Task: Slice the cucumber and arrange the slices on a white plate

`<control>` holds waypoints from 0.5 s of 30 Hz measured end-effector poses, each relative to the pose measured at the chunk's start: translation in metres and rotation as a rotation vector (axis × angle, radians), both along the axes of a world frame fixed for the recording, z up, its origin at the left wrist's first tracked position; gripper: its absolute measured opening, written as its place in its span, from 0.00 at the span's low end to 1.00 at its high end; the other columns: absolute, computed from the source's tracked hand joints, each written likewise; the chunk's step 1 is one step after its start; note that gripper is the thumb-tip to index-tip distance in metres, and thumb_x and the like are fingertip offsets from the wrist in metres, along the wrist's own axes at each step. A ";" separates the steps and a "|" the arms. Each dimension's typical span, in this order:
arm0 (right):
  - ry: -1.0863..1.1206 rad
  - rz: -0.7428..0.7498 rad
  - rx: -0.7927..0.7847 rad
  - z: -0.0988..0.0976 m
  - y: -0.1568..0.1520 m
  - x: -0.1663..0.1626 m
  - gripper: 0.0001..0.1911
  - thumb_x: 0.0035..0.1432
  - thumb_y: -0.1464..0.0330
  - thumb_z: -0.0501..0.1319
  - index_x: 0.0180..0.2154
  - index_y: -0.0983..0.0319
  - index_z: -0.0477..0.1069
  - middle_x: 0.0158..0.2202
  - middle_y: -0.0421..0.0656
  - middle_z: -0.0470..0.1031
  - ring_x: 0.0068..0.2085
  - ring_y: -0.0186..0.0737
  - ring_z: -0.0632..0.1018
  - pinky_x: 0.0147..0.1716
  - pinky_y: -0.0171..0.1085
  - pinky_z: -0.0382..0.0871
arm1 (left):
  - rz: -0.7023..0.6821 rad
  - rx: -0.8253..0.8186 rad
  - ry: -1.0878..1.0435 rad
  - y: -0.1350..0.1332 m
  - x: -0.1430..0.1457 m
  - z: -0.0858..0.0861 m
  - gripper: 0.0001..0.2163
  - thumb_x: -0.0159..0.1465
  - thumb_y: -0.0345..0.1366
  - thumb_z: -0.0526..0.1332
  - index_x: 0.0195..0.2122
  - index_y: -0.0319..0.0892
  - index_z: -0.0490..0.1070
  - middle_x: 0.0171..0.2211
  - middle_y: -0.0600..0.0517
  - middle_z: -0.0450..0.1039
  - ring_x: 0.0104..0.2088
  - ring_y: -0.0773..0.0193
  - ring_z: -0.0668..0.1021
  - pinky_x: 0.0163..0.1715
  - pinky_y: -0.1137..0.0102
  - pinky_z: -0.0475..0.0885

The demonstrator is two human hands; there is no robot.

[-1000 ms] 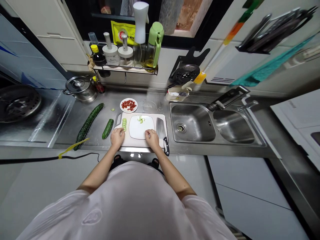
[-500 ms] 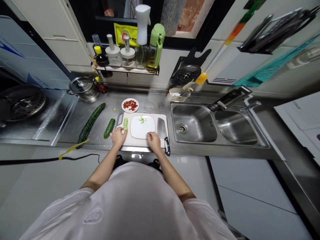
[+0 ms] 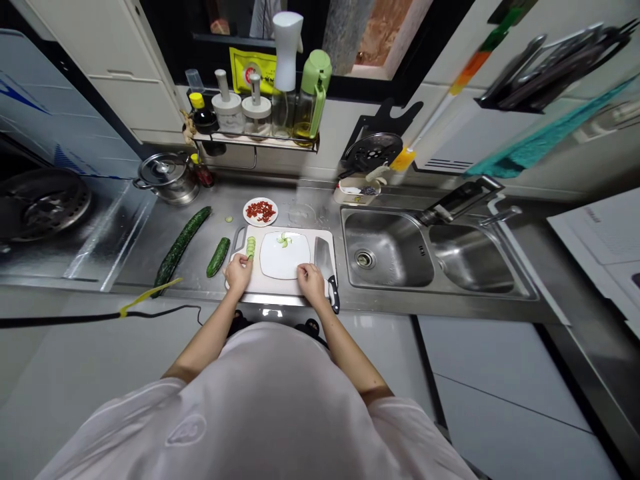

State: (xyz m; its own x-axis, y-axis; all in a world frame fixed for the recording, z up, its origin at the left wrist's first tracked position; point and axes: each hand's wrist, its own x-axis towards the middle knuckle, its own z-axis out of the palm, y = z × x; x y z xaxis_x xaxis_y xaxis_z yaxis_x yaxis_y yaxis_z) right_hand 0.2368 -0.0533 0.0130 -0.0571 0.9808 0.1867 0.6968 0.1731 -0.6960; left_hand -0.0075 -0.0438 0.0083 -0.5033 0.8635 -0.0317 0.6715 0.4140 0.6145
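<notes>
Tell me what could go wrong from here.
The knife lies on the cutting board close beside the right hand, so a careless shift of that hand might brush the blade. Its handle sticks out toward the front edge of the counter, where a bump could knock it. The left hand is at the near end of the row of cucumber slices; a nudge might scatter them.

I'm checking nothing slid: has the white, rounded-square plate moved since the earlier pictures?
No, the plate shows no visible shift against the stainless-steel double sink; only the camera's view shifted slightly.
</notes>
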 end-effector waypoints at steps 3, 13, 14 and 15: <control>0.027 0.017 -0.001 0.005 0.003 -0.004 0.12 0.61 0.68 0.52 0.36 0.61 0.74 0.33 0.44 0.74 0.35 0.40 0.71 0.37 0.36 0.64 | 0.039 0.100 -0.245 0.002 0.000 -0.001 0.09 0.54 0.42 0.62 0.33 0.43 0.70 0.29 0.53 0.75 0.32 0.63 0.76 0.39 0.68 0.67; 0.318 0.070 0.012 0.065 0.021 -0.028 0.12 0.60 0.62 0.55 0.38 0.60 0.74 0.34 0.43 0.75 0.32 0.37 0.72 0.35 0.36 0.67 | -0.148 0.292 -0.918 0.009 0.020 0.090 0.16 0.47 0.41 0.69 0.35 0.38 0.75 0.32 0.48 0.77 0.30 0.67 0.76 0.36 0.70 0.71; 0.361 0.069 0.012 0.074 0.022 -0.031 0.12 0.59 0.62 0.56 0.38 0.60 0.73 0.33 0.42 0.75 0.31 0.37 0.72 0.34 0.36 0.67 | -0.167 0.308 -0.920 0.008 0.023 0.101 0.16 0.47 0.42 0.70 0.35 0.38 0.75 0.33 0.48 0.77 0.30 0.67 0.76 0.35 0.70 0.71; 0.404 0.068 0.015 0.082 0.022 -0.035 0.12 0.59 0.61 0.57 0.38 0.60 0.73 0.33 0.42 0.75 0.31 0.37 0.72 0.34 0.36 0.67 | -0.183 0.321 -0.917 0.007 0.025 0.110 0.17 0.47 0.42 0.70 0.35 0.38 0.75 0.33 0.48 0.77 0.30 0.67 0.76 0.35 0.70 0.71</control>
State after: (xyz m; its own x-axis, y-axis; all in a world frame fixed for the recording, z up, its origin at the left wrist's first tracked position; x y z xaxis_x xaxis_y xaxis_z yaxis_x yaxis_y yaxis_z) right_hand 0.2022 -0.0312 0.0952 -0.0412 0.9742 0.2217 0.3549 0.2217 -0.9082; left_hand 0.0178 -0.0372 0.1184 -0.2584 0.9615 -0.0934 -0.0840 0.0740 0.9937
